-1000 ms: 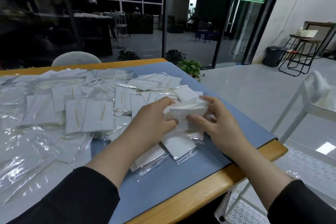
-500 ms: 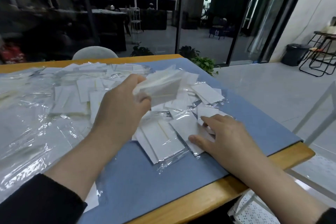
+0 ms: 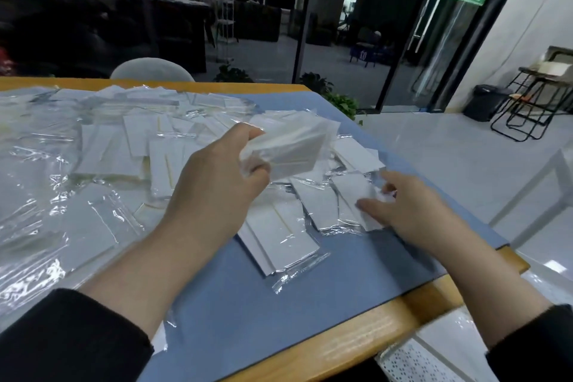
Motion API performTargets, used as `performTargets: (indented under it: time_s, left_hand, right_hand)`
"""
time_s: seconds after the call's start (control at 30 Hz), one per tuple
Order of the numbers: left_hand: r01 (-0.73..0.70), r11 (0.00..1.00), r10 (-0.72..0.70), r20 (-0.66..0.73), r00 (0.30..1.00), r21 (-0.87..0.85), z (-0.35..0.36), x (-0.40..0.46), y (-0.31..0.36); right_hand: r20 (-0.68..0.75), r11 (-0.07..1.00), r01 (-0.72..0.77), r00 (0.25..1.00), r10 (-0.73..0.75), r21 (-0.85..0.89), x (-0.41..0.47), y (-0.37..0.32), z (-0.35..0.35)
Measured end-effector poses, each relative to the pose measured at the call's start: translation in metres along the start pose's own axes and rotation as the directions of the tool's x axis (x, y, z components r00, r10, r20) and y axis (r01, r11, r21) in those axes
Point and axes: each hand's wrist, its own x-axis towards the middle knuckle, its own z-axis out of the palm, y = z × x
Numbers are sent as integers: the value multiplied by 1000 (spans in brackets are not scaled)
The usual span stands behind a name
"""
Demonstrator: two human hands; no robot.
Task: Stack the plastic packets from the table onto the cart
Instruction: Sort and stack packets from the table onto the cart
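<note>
Many flat plastic packets [image 3: 279, 239] with white inserts lie spread over the blue mat [image 3: 235, 313] on the table [image 3: 400, 310]. My left hand [image 3: 217, 186] holds a thick bundle of packets [image 3: 291, 146] lifted above the pile, thumb on top and fingers curled underneath. My right hand [image 3: 406, 214] is low at the pile's right edge and pinches a single packet [image 3: 350, 189] between thumb and fingers; that packet still lies on the others. Only a corner of the white perforated cart [image 3: 409, 363] shows, below the table's near right edge.
Loose clear plastic sheets [image 3: 40, 226] cover the left of the table. A grey chair back [image 3: 152, 70] stands behind the far edge. A white frame [image 3: 558, 180] rises at the right. Farther off on the tiled floor are a dark bin [image 3: 483, 102] and black stools [image 3: 536, 102].
My left hand took over the bundle and lifted it up and left. My right hand let go of it, dropped to the pile's right edge and closed on a single packet.
</note>
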Motion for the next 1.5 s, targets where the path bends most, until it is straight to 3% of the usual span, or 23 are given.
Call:
performTargets:
  time_s: [0.07, 0.23, 0.63, 0.87, 1.1, 1.23, 1.33, 1.5]
  left_hand:
    - [10, 1000, -10, 10, 1000, -18, 1, -1, 1]
    - [3, 999, -3, 22, 1000, -38, 0, -2, 4]
    - [37, 998, -35, 50, 998, -49, 0, -2, 0]
    - [27, 998, -24, 51, 998, -58, 0, -1, 1]
    - [16, 998, -14, 45, 999, -62, 1, -2, 2]
    - [21, 998, -18, 40, 999, -65, 1, -2, 2]
    - [16, 998, -14, 33, 999, -65, 1, -1, 2]
    - [32, 996, -30, 23, 999, -85, 1, -1, 2]
  right_hand:
    - [61, 993, -21, 998, 28, -113, 5, 1, 0]
    - [90, 979, 25, 996, -7, -201, 9, -9, 6]
    - [255, 959, 36, 966, 38, -280, 31, -28, -24]
    - [235, 982, 7, 971, 39, -190, 27, -37, -25]
    - [121, 982, -20, 993, -3, 186, 13, -24, -18]
    - [131, 959, -21, 991, -17, 283, 1, -10, -25]
    - [149, 958, 8, 987, -53, 287, -6, -1, -37]
    - [41, 983, 137, 989, -142, 122, -20, -5, -61]
